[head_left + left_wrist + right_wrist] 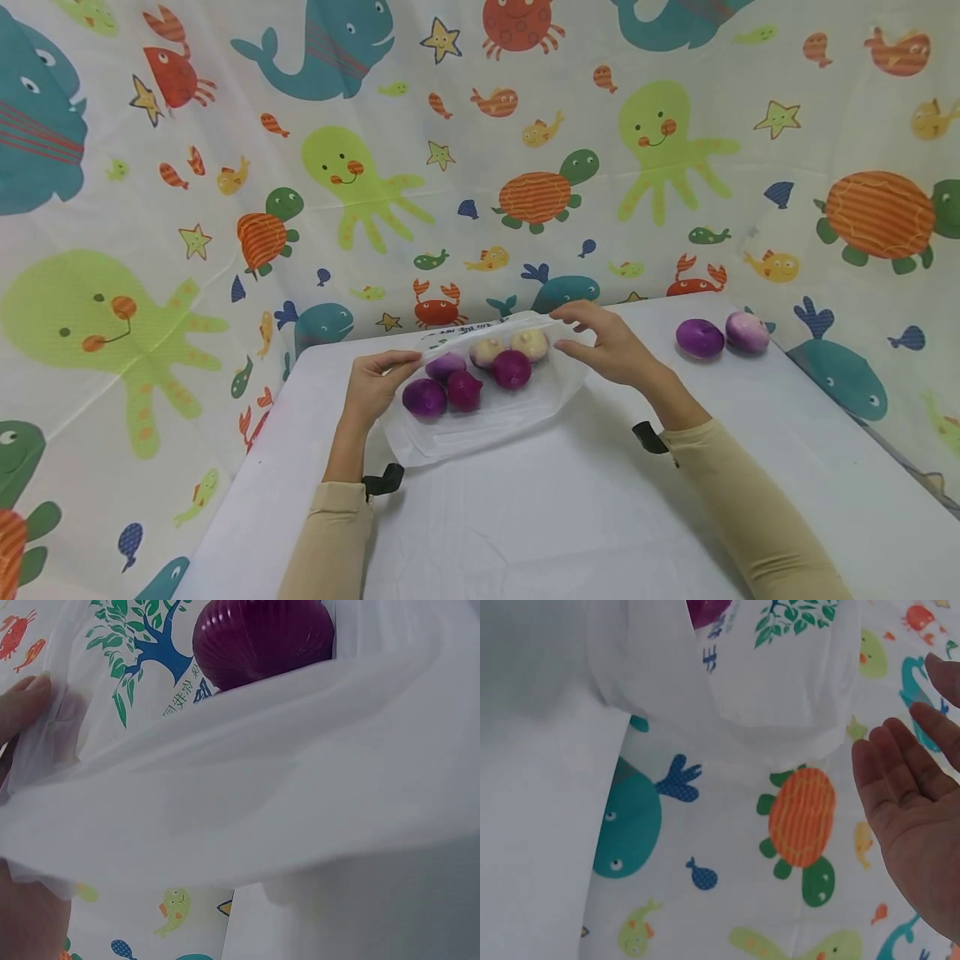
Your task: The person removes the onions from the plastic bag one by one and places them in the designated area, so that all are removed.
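A white plastic bag (480, 435) with a printed tree and lettering lies on the table with its mouth held up. Inside are several red onions (511, 369) and two pale bulbs (529, 344) behind them. My left hand (372, 385) pinches the left edge of the bag's mouth between thumb and fingers. At the bag's right edge is my right hand (609, 346), thumb and fingers spread apart; the right wrist view shows its palm (919, 847) beside the bag, gripping nothing. One glossy purple onion (262, 637) shows in the left wrist view.
Toward the back right of the white table (817, 467) sit a purple onion (700, 338) and a paler, purple-and-white bulb (747, 332), side by side. A curtain (450, 117) printed with sea animals hangs behind the table and along its sides.
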The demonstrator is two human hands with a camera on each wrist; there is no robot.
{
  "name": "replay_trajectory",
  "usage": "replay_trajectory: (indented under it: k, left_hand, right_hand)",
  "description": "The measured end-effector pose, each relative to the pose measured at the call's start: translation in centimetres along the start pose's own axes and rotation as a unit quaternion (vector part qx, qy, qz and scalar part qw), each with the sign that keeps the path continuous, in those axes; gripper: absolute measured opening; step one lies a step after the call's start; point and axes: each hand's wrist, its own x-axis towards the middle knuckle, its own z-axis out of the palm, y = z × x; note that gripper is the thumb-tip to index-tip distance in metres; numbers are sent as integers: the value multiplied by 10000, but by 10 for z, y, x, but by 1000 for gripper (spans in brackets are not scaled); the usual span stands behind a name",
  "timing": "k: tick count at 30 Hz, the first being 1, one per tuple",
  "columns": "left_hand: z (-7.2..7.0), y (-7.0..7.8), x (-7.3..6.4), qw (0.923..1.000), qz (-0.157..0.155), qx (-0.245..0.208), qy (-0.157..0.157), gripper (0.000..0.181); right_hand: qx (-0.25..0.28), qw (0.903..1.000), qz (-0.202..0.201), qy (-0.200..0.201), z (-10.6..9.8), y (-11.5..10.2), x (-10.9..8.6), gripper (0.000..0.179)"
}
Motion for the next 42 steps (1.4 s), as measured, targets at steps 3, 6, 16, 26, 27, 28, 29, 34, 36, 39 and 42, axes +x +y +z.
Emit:
replay_trajectory:
  k: [3,6,16,26,27,28,29,34,36,39,42]
  left_hand:
    - [0,0,0,10000,35,-10,-19,20]
    - [0,0,-1,10000,44,-15,-18,20]
    - [1,1,1,10000,-6,20,-15,20]
    - [0,-1,1,10000,-64,10,-26,21]
    - [-1,-1,1,10000,-71,28,-25,21]
    - [-1,-1,1,10000,-71,30,-10,22]
    - [-1,-1,1,10000,-78,31,15,22]
    - [-1,-2,1,10000,-31,13,16,21]
    - [-1,-2,2,10000,14,7,-39,20]
    - [0,-3,2,10000,80,-5,-56,20]
    - [1,-4,2,10000,86,-30,-21,20]
  right_hand:
    - [-26,9999,-57,-145,10,-3,2,43]
    - [-1,9995,-35,-319,20,-5,4,42]
    - [-172,9975,148,-665,41,-3,5,44]
    - [-753,9917,467,-936,59,5,7,60]
    - [-768,9911,494,-972,61,5,7,62]
    - [-760,9908,500,-1002,63,6,7,62]
    - [-797,9903,459,-1040,65,7,8,62]
    - [-1023,9872,317,-1181,77,12,12,60]
    - [-1104,9856,356,-1232,81,13,15,59]
    - [-1152,9835,500,-1305,86,15,22,56]
    - [-1215,9808,640,-1383,91,18,30,51]
